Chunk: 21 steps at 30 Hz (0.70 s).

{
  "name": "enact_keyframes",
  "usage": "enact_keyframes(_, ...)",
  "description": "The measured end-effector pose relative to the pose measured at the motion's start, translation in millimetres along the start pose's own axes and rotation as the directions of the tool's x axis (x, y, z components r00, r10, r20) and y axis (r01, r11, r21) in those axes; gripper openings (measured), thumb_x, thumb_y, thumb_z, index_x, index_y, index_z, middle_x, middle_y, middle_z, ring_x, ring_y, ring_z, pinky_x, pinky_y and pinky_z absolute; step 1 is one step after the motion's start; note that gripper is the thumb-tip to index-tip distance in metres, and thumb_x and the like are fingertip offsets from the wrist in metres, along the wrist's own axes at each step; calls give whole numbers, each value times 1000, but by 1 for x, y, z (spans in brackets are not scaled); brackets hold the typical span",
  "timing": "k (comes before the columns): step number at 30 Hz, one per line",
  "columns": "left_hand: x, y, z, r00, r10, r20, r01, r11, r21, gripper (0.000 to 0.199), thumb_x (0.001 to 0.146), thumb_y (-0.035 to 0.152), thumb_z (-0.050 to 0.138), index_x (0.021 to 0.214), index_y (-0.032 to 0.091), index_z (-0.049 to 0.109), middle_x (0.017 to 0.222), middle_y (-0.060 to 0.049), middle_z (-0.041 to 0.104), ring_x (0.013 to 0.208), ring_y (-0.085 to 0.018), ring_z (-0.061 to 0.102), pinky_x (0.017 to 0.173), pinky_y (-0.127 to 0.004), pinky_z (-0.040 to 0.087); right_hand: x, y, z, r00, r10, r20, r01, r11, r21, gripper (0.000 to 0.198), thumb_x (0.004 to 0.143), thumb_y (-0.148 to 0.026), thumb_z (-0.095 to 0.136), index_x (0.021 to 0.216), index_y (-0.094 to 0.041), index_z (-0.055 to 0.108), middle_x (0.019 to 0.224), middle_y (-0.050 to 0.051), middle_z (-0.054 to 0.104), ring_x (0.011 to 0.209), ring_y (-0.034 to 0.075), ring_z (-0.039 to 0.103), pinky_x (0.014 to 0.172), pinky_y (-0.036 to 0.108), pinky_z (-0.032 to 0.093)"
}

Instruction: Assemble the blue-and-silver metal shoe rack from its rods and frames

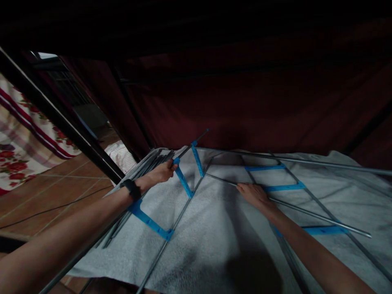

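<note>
My left hand, with a dark watch on its wrist, is closed around a metal rod beside a blue plastic bracket. That rod belongs to a ladder-like frame, where several blue brackets join two long rods. My right hand is wrapped round a loose-looking metal rod, which slants from the frame's second rod towards the lower right. Whether its far end touches the frame, I cannot tell. Under my right hand and forearm lies another frame of rods and blue brackets.
A grey blanket covers the surface beneath the frames. A bundle of metal rods lies along its left edge. Another long rod runs across the back, before a dark red curtain. A dark post slants at left over a tiled floor.
</note>
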State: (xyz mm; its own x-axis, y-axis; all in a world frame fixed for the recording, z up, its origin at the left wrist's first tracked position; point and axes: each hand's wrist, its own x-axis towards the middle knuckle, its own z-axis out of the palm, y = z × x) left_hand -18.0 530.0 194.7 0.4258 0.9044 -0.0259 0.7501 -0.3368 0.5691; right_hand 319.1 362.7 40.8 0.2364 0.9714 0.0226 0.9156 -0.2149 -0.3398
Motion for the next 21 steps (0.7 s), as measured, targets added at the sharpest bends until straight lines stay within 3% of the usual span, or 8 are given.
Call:
enact_keyframes(10,10,-2,1,990,-99,105,106,992,-68,24,91,41,52,81,21,45,58,2,56,34,-7,39,36,-20,27,5,5,1,999,-39,-5,39,999,-16,28,98,-36,46,107,-25,70,106,10,73,95,24,68,86,34,43)
enact_keyframes(21,18,-14,-4,980,-126,157,144,983,-116,32,95,52,43,84,22,40,51,3,51,30,-8,36,31,-18,22,25,13,-9,988,-142,55,152,944,-292,43,103,-46,30,111,-25,66,111,7,72,100,24,67,81,32,44)
